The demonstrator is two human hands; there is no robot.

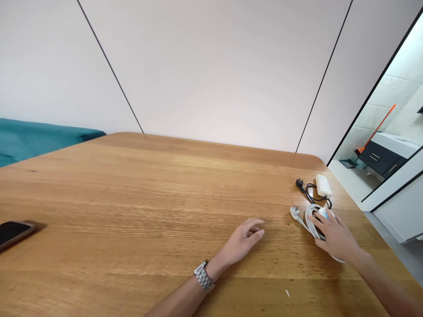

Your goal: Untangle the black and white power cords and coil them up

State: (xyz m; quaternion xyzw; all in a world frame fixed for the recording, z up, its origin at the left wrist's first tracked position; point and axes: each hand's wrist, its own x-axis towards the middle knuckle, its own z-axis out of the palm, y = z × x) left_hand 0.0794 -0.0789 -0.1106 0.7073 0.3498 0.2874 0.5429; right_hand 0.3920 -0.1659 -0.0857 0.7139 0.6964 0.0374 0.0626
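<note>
My right hand (334, 237) lies on a white power strip (325, 214) with its white cord coiled around it, fingers curled over the coil. The cord's white plug (295, 213) sticks out to the left. My left hand (243, 241) rests flat on the wooden table (148, 211) with fingers loosely spread, holding nothing; a metal watch (204, 276) is on that wrist. Just behind the coil sits a smaller white power strip (323, 185) with a black cord and black plug (300, 184).
A dark phone (15, 232) lies at the table's left edge. A teal cushion (36, 138) is beyond the far left corner. White wall panels stand behind the table. The table's right edge drops to a doorway with a tiled room and an orange-handled broom (376, 130).
</note>
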